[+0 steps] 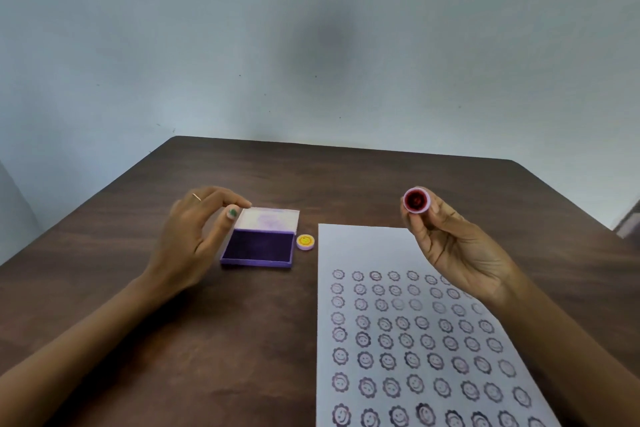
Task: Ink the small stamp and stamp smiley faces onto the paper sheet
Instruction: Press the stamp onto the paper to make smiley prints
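Observation:
My right hand (pixel 453 246) holds the small round stamp (pixel 416 200) in its fingertips, lifted above the far right corner of the paper, its dark red face turned toward me. The white paper sheet (pixel 360 243) lies on the table's right side, covered with several rows of purple smiley prints; a blank strip shows at its far end. An open purple ink pad (pixel 258 246) sits left of the paper, lid tilted back. My left hand (pixel 194 236) rests at the pad's left side, thumb and fingertips touching the lid's edge.
A small round cap with a yellow smiley top (pixel 305 241) lies between the ink pad and the paper. The dark wooden table (pixel 138 322) ends at a pale wall behind. A grey object shows at the far right edge (pixel 628 224).

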`<control>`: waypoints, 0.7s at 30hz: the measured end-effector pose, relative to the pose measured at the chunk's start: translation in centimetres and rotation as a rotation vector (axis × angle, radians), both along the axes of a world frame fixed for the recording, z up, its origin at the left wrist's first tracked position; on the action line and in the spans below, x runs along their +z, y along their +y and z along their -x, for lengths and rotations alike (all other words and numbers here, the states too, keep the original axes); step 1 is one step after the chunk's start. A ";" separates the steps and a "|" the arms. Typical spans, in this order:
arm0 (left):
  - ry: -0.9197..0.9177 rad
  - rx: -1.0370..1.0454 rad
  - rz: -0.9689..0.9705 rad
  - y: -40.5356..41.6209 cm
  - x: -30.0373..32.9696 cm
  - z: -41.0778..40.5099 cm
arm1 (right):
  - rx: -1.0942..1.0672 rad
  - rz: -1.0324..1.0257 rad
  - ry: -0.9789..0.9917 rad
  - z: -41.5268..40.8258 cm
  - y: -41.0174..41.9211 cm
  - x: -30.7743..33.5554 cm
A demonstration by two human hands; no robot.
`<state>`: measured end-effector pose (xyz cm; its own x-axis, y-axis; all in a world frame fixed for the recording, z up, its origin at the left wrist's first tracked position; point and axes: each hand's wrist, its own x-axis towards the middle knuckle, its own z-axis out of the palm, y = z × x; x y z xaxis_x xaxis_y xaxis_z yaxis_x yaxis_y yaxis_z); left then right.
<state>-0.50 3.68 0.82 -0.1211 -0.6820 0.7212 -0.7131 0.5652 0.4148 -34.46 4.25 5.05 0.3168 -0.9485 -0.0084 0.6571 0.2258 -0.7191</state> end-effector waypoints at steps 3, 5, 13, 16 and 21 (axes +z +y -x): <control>-0.016 -0.066 -0.039 0.4 0.5 3.6 | -0.041 0.007 0.023 2.0 -0.5 0.0; -0.042 -0.129 -0.096 0.4 0.8 6.7 | -0.081 0.013 0.041 3.5 -1.0 -0.1; -0.330 -0.297 -0.349 -0.5 0.4 16.0 | -0.240 0.072 0.152 8.1 -2.9 -1.7; -0.431 -0.296 -0.478 -0.6 -0.7 17.9 | -0.277 0.108 0.253 9.0 -3.3 -2.0; -0.616 -0.293 -0.594 -0.7 -2.1 19.2 | -0.307 0.201 0.463 9.7 -3.4 -2.5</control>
<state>-19.71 3.02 -1.31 -0.5969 -0.8022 0.0103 -0.7664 0.5740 0.2882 -44.17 0.90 2.60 0.0341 -0.9934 0.1092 0.2781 -0.0956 -0.9558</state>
